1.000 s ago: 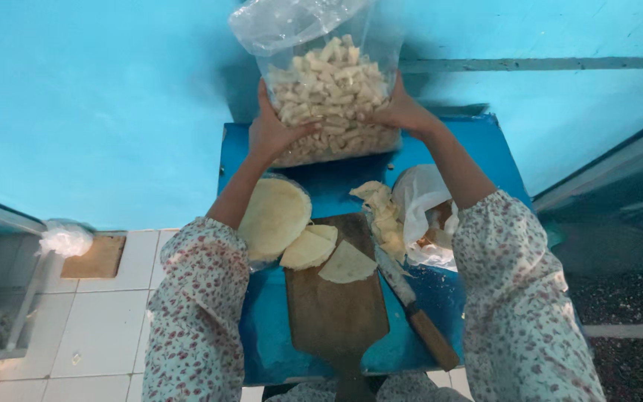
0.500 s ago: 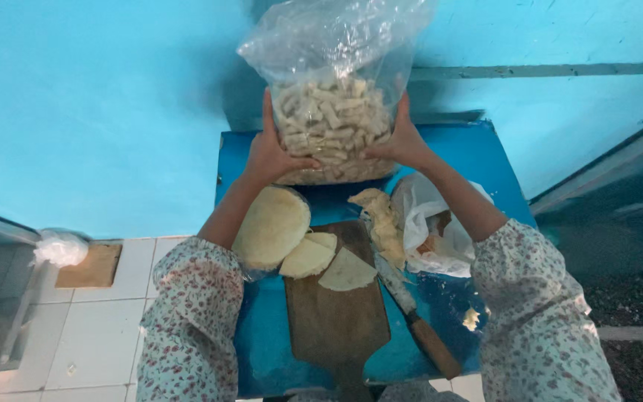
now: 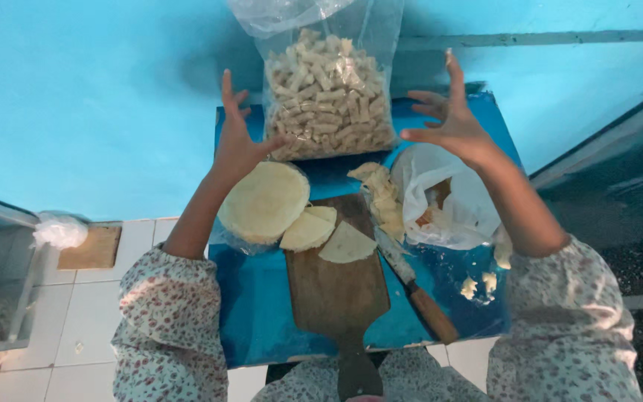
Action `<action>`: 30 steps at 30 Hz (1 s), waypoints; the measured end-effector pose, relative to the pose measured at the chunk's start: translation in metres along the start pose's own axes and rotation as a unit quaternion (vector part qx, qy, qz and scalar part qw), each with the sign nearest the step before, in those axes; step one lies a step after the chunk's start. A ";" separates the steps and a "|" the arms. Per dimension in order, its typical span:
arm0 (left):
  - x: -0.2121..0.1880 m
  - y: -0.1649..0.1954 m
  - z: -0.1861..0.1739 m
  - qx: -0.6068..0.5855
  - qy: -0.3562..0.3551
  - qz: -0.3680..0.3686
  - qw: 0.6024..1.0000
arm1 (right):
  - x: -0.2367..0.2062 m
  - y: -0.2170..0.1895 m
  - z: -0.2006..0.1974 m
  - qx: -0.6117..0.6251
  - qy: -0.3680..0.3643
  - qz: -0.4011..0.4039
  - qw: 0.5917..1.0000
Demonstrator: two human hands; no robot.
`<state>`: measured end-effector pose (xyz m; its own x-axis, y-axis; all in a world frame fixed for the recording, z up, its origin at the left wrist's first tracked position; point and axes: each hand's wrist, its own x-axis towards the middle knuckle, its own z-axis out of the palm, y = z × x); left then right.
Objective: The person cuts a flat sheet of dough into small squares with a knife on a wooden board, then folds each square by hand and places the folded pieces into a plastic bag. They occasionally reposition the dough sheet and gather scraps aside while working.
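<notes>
Both hands have come off the bag [image 3: 330, 93], which half a second ago they gripped by its sides; it now stands on the blue tabletop [image 3: 254, 313] against the wall. Left hand [image 3: 238, 141] and right hand [image 3: 448, 119] hover beside it, fingers spread, holding nothing. Knife [image 3: 414, 286] lies beside the board [image 3: 336, 290], within reach.

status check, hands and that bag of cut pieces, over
Left hand open, thumb at clear plastic bag of pale cut sticks. Right hand open, apart from it. Bag upright on blue table. Nothing between.
</notes>
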<state>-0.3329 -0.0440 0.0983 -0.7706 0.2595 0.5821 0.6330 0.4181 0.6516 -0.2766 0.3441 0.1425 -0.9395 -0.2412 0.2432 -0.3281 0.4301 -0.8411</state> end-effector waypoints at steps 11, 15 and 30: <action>-0.134 0.113 0.021 0.050 -0.078 0.055 0.994 | -0.185 -0.061 0.052 -0.013 0.041 -0.010 0.999; -0.162 0.117 0.062 0.090 -0.166 0.117 0.975 | -0.202 -0.052 0.061 -0.191 0.137 0.007 0.972; -0.198 0.105 0.104 0.230 -0.155 0.155 0.948 | -0.234 0.028 0.047 -0.257 0.333 0.091 0.903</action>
<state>-0.1212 0.0390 0.0011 -0.5818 0.6467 0.4932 0.7891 0.5958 0.1497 -0.0614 0.3714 0.0388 -0.7775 0.3772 0.5033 -0.0038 0.7974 -0.6034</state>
